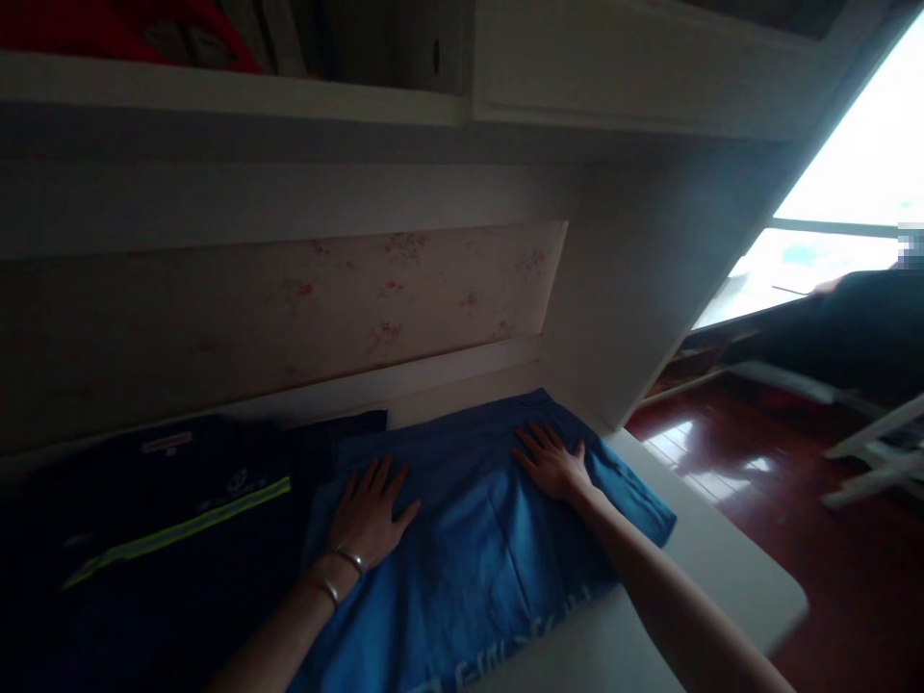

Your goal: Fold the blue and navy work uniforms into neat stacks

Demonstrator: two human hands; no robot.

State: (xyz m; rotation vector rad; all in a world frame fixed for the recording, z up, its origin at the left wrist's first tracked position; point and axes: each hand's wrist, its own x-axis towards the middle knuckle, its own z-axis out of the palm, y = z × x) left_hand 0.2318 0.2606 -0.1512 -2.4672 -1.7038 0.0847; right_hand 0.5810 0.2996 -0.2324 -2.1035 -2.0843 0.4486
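Observation:
A blue garment (469, 549) lies spread on a white table (722, 577), with white lettering near its lower edge. My left hand (370, 515) rests flat on the garment's left part, fingers spread and open; bracelets circle that wrist. My right hand (552, 462) lies flat on the garment's upper right part, fingers stretched out, holding nothing.
A dark navy garment (166, 539) with a yellow-green stripe lies to the left. A floral wall panel (324, 308) stands behind the table, with a shelf (231, 91) above. Red wooden floor (830, 558), a white chair frame (877, 452) and a bright window (859, 173) are to the right.

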